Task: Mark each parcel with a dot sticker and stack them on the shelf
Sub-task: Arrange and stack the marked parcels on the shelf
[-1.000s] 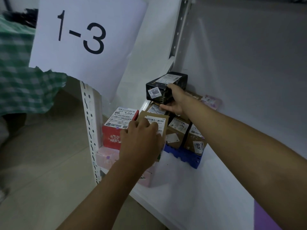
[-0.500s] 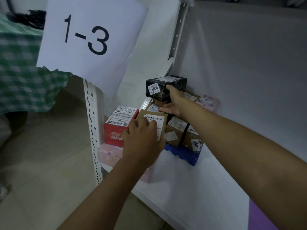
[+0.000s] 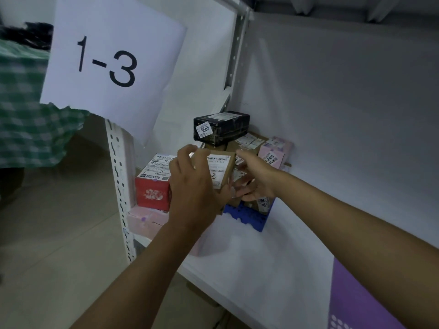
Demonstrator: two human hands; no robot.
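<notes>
Several labelled parcels are stacked at the left end of the white shelf (image 3: 261, 257). A black parcel (image 3: 223, 127) tagged 9665 sits on top of the stack, with no hand on it. My left hand (image 3: 192, 186) grips a brown cardboard parcel (image 3: 219, 168) with a white shipping label at the front of the stack. My right hand (image 3: 255, 179) is just right of that parcel, its fingers loosely spread and reaching toward the parcel's side. A red parcel (image 3: 153, 192) stands to the left and a pink parcel (image 3: 275, 153) to the right.
A paper sign reading 1-3 (image 3: 111, 60) hangs on the perforated shelf upright (image 3: 118, 186). A blue block (image 3: 249, 218) lies under the stack and a pale pink box (image 3: 147, 220) under the red one. A person in a green checked shirt (image 3: 23, 115) stands left. A purple sheet (image 3: 356, 300) lies lower right.
My right hand has let go of the black parcel on top of the stack and dropped down beside the brown parcel. My left hand stays on the brown parcel.
</notes>
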